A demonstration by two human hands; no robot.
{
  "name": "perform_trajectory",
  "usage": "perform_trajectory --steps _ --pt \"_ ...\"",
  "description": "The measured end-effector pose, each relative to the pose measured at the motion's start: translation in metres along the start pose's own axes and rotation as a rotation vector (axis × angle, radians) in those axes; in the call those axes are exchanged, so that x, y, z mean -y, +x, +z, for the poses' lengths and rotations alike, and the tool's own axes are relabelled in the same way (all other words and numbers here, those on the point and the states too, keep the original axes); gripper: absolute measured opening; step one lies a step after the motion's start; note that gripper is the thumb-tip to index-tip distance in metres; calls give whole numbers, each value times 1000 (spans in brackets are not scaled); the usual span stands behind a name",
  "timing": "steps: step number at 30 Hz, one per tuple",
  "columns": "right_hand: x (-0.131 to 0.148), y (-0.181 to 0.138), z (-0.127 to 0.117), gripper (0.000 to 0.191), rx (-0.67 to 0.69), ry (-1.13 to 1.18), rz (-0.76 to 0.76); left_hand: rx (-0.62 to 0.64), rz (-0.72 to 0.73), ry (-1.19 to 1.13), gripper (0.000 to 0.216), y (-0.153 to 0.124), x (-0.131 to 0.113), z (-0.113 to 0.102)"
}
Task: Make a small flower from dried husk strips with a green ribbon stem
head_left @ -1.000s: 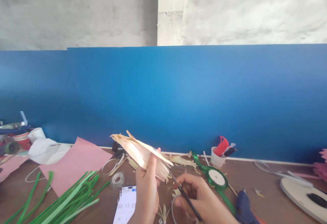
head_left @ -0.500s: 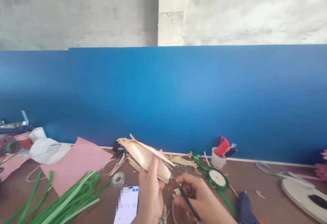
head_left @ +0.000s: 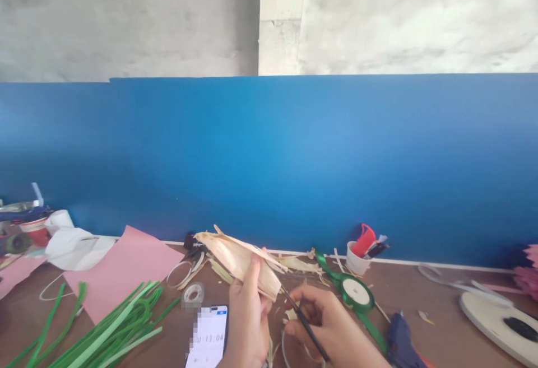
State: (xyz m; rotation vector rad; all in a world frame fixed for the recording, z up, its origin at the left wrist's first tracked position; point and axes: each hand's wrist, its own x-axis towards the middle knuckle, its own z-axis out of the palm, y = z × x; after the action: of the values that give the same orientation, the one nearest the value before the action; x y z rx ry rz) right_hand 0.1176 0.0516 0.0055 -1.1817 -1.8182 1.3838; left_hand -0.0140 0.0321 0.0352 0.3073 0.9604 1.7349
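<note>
1. Head view, lower centre: left hand [head_left: 247,323] grips the dried husk [head_left: 235,253], thumb across its front, other fingers behind. The husk juts up-left, clear of the table [head_left: 441,329].
2. Right hand [head_left: 336,329]: fingers clenched on black scissors [head_left: 303,323], tips meeting the husk's lower right end.

The left hand [head_left: 247,323] grips a pale dried corn husk [head_left: 239,260]; the right hand [head_left: 332,329] holds thin dark scissors [head_left: 303,323] just right of those fingers [head_left: 252,270], blades touching the husk's base.
</note>
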Motion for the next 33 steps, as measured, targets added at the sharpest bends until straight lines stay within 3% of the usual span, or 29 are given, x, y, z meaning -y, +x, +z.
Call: perform_trajectory --steps 6,11,14,16,19,22,28,33 --pt "-5 0 -2 15 22 1 22 27 3 38 39 10 5 -8" --pt "-1 -11 -25 22 119 -41 63 -1 25 28 35 19 -2 -11" --pt "6 -15 -34 19 161 17 49 9 -41 -41 33 21 -4 -13" --pt "9 -12 -30 19 83 163 -25 20 -123 -82 26 20 -2 -12" --pt "9 -3 -11 33 -191 369 -195 6 -202 -79 21 14 6 -9" --pt "6 5 8 38 -343 435 -281 8 -238 -53 19 6 14 -6" --pt "1 7 15 42 -433 545 -238 75 -238 8 24 1 23 -6" --pt "3 9 12 44 -439 553 -186 17 -202 27 26 2 25 -8"
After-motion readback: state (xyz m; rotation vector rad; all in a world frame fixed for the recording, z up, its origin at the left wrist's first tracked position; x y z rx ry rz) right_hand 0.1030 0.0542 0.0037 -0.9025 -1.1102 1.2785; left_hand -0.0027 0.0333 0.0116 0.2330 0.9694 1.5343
